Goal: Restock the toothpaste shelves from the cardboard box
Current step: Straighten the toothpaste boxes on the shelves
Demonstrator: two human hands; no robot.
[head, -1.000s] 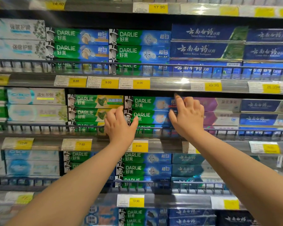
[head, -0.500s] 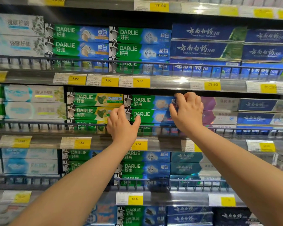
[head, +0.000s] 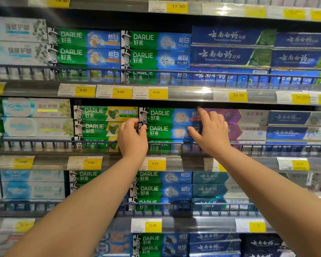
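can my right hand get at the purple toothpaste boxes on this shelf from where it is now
Probably yes. Your right hand rests on the Darlie stack right beside the purple boxes; their upper faces stand open above the wire rail, with nothing between.

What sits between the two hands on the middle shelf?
In the head view, two stacked green-and-blue Darlie toothpaste boxes span the stretch from left hand to right hand.

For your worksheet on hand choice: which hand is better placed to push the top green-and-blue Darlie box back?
Probably the right hand: its fingertips reach the top Darlie box, while the left hand sits lower, at the second box's end.
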